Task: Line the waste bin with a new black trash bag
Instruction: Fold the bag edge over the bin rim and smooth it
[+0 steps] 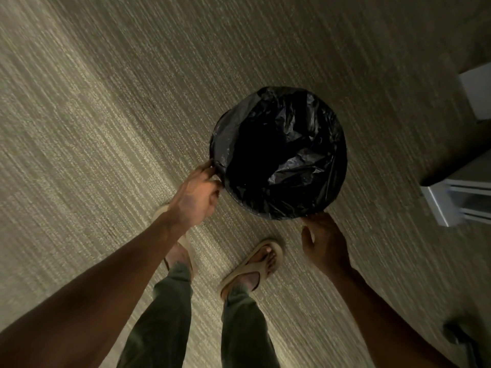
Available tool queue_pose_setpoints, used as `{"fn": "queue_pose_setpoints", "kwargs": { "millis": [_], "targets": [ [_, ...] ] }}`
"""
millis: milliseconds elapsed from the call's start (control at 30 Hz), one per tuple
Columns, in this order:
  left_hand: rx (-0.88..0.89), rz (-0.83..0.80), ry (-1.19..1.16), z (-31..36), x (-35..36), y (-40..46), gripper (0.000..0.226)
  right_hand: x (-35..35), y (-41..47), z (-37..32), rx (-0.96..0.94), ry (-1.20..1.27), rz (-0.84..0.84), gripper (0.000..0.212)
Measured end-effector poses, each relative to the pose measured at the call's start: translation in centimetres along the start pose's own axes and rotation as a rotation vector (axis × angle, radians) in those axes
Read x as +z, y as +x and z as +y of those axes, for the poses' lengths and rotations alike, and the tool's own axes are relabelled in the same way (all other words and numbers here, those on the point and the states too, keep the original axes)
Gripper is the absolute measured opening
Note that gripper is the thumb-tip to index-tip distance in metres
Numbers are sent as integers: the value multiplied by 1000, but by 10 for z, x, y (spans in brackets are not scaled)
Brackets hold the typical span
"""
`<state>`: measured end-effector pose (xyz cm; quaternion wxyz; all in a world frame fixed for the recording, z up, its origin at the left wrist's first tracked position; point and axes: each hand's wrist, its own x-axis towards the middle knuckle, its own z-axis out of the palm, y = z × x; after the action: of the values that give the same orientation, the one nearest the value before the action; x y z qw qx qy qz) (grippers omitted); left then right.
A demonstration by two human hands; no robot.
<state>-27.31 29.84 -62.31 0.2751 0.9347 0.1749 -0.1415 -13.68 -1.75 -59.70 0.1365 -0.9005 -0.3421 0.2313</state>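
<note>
A round waste bin [342,155] stands on the carpet in front of me, seen from above. A glossy black trash bag [292,144] sits inside it and is folded over the rim all the way round. My left hand [195,197] pinches a fold of the bag at the bin's left rim. At the near right rim my right hand [325,240] touches the bag's edge with its fingertips, fingers spread, gripping nothing that I can see.
Beige ribbed carpet [106,115] covers the floor. My feet in sandals [255,264] stand just short of the bin. White furniture legs [449,205] and a white block [478,91] are at the right. A dark object [462,341] lies bottom right.
</note>
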Motion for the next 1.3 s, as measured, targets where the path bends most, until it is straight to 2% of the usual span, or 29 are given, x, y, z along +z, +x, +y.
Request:
{"fn": "queue_pose_setpoints", "kwargs": {
  "millis": [100, 167, 200, 267, 333, 400, 467, 533, 633, 700, 767, 800, 833, 867, 900, 967, 1000, 1100, 1300],
  "targets": [
    [-275, 293, -293, 14, -7, 3, 20, -11, 6, -10, 254, 222, 357, 18],
    [-509, 441, -475, 26, -18, 10, 15, -18, 16, -15, 517, 402, 473, 18],
    [-594, 437, -598, 30, -23, 15, 14, -21, 23, -16, 647, 517, 453, 22],
    [-682, 301, -898, 37, -29, 27, 20, -25, 37, -19, 791, 750, 338, 39],
    [-725, 164, -1151, 41, -32, 39, 31, -26, 49, -23, 820, 883, 273, 55],
    [-737, 127, -1213, 43, -32, 48, 28, -25, 60, -27, 833, 883, 275, 63],
    [-749, 139, -1199, 42, -31, 56, 18, -22, 70, -29, 844, 871, 310, 59],
    [-786, 149, -1167, 40, -29, 62, 22, -19, 78, -29, 851, 843, 329, 54],
    [-798, 238, -870, 39, -29, 64, 62, -21, 89, -25, 919, 722, 386, 59],
    [-610, 394, -586, 43, -35, 55, 74, -28, 92, -22, 829, 542, 442, 67],
    [-248, 543, -317, 52, -43, 49, 64, -35, 95, -21, 625, 400, 480, 70],
    [-56, 549, -217, 57, -44, 49, 56, -37, 99, -20, 541, 359, 454, 71],
    [113, 483, -147, 63, -43, 50, 49, -40, 104, -18, 495, 346, 392, 72],
    [220, 340, -101, 71, -39, 51, 46, -42, 111, -17, 484, 348, 309, 73],
    [245, 137, -81, 80, -35, 52, 49, -43, 118, -15, 497, 348, 229, 74],
    [137, -219, -81, 96, -19, 55, 63, -45, 128, -9, 573, 341, 121, 74],
    [74, -318, -92, 102, -9, 58, 69, -46, 131, -7, 613, 350, 94, 75],
    [36, -453, -105, 112, 19, 66, 77, -46, 132, -1, 663, 407, 56, 77],
    [69, -585, 48, 127, 57, 91, 67, -38, 136, 13, 715, 582, 79, 71]
  ]
}}
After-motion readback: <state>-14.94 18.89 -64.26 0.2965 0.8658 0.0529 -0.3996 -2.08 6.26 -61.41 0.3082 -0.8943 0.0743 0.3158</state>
